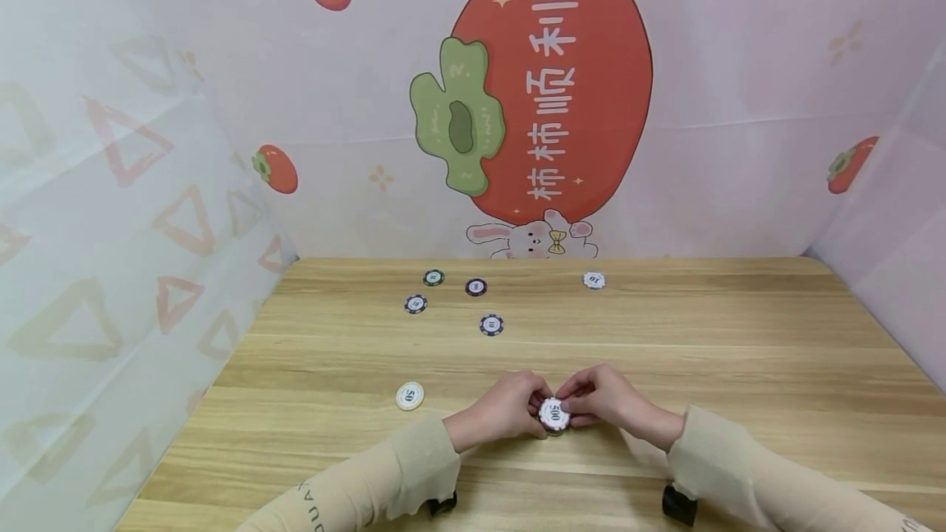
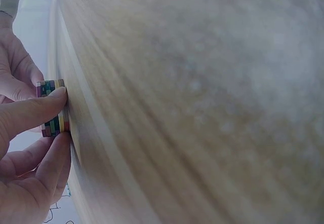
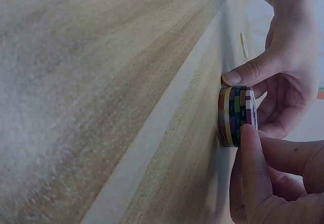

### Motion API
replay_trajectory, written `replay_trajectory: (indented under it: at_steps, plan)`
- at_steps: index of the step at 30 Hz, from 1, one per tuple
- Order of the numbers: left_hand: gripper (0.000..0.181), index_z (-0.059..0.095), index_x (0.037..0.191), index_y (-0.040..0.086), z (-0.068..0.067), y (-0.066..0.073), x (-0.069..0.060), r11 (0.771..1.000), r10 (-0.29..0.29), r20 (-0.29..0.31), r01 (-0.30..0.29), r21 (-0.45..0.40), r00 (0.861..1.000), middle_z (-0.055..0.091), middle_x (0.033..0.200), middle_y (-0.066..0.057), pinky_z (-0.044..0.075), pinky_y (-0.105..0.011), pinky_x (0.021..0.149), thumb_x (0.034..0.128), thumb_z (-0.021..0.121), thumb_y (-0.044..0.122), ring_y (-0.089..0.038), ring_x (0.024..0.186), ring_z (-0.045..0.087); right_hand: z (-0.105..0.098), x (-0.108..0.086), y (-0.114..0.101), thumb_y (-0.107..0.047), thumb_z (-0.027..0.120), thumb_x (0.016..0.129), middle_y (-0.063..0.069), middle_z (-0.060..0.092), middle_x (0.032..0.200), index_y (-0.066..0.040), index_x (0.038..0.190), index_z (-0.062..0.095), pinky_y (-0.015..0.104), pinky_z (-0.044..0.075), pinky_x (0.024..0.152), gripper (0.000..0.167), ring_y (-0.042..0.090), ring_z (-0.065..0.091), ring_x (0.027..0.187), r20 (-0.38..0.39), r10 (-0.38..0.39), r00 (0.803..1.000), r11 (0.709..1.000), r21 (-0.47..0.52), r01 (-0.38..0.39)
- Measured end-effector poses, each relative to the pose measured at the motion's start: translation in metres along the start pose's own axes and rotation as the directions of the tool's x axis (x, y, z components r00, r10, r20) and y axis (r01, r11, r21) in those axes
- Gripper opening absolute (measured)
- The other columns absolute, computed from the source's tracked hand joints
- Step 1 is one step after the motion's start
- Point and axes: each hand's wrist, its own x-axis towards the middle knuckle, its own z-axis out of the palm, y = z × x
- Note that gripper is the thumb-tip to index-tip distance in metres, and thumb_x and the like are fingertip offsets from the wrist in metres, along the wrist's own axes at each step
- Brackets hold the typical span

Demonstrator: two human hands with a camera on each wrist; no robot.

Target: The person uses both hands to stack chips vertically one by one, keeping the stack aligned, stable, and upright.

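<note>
A short stack of poker chips (image 1: 554, 415) stands on the wooden table, with a white chip marked 500 on top. Its layered edge shows red, yellow, green, purple and white bands in the right wrist view. My left hand (image 1: 506, 406) grips the stack from the left, its thumb low on the near edge and fingers on the far side. From the right, my right hand (image 1: 613, 398) pinches the upper part of the stack, a thumb at the rim by the top chip. The hands partly hide the stack's sides.
A cream chip marked 50 (image 1: 410, 396) lies left of the hands. Farther back lie a green-edged chip (image 1: 433, 277), a purple-edged chip (image 1: 476, 286), two blue-edged chips (image 1: 491, 324) and a white chip marked 10 (image 1: 594, 280). A printed cloth (image 1: 709, 105) hangs behind the table.
</note>
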Motion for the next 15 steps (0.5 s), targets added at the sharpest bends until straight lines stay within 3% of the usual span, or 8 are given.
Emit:
replay_trajectory:
  at_steps: [15]
  plan:
    - [0.035, 0.064, 0.09, 0.007, -0.0004, -0.0001, 0.0013, 1.0, 0.003, 0.0, -0.003, 0.023, 1.0, 0.055, 0.079, 0.008, 0.042, -0.011, 0.063, 0.0597, 0.082, 0.005, 0.002, 0.069, 0.05, -0.0009, 0.0016, 0.0006, 0.004, 0.062, 0.08, 0.01, 0.065, 0.081, 0.011, 0.094, 0.063, 0.031, 0.054, 0.064, 0.015, 0.016, 0.062, 0.071, -0.001, 0.006, 1.0, 1.0, -0.021, -0.006]
